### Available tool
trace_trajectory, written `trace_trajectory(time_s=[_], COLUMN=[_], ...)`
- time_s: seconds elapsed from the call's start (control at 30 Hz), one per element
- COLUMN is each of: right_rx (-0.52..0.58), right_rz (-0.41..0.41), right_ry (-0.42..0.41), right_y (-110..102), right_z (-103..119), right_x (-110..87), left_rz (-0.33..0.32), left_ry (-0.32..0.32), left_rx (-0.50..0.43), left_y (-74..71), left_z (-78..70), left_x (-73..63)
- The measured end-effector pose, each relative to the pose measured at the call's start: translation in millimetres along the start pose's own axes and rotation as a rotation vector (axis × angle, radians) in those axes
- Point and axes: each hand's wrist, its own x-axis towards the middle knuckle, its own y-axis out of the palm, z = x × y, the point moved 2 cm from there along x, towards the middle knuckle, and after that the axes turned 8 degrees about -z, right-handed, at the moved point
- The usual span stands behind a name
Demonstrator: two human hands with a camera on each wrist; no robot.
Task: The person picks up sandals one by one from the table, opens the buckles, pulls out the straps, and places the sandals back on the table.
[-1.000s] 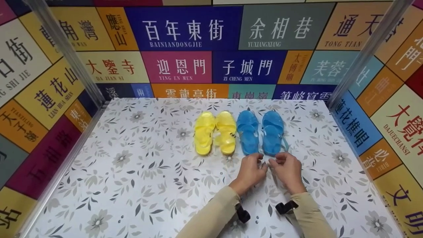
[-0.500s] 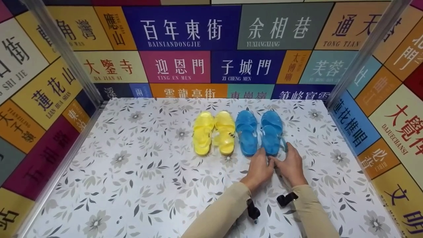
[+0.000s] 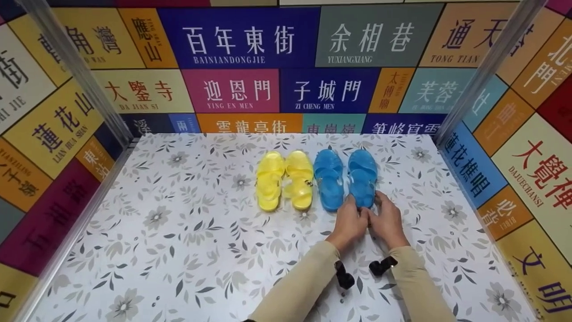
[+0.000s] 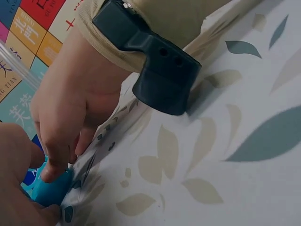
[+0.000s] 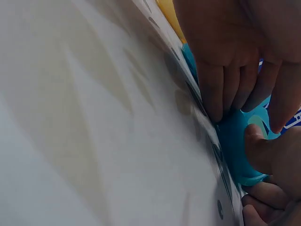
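Observation:
A pair of blue sandals lies toes away from me; the left blue sandal (image 3: pixel 329 181) rests untouched. At the heel of the right blue sandal (image 3: pixel 362 174) both hands meet, thumbs close together. My left hand (image 3: pixel 350 223) holds the heel's left side, its fingers lying along the sandal in the right wrist view. My right hand (image 3: pixel 388 220) grips the heel from the right, its thumb (image 5: pixel 257 146) pressed on the blue plastic. The hands hide most of the heel and its back strap. Left of the blue pair stand two yellow sandals (image 3: pixel 270 181).
Everything lies on a white table covering (image 3: pixel 178 232) with a grey leaf and flower print. Colourful sign panels (image 3: pixel 241 38) wall off the back and both sides. Clear corner posts (image 3: pixel 478 71) rise at the back.
My left hand has moved right, from behind the left blue sandal to the right one's heel. The right hand has closed in on that heel; the loose strap at its right side is now hidden.

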Motion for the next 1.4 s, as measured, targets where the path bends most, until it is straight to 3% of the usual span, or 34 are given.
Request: trace_trajectory(time_s=[0.27,0.7,0.9,1.17,1.4], right_rx=[-0.004,0.08,0.132,0.101,0.068], right_rz=[-0.051,-0.121,-0.063,-0.006,0.061], right_ry=[-0.014,-0.038,0.001,0.042,0.035], right_y=[1.3,1.0,-2.6,-16.7,-28.5], right_z=[5.6,13.0,13.0,13.0,12.3], right_x=[-2.2,-16.1,-25.1,-39.9,-50.3], left_rz=[0.031,-0.07,-0.076,-0.147,-0.122], left_ry=[-0.08,-0.001,0.002,0.129,0.162], left_rx=[-0.012,-0.012,-0.013,0.05,0.026], left_y=[-14.0,-22.3,-25.3,-30.3,-34.1], left_z=[-12.6,-13.0,-10.2,-10.3,-8.8], left_x=[-2.8,-12.1,-19.7,-32.0,-43.0])
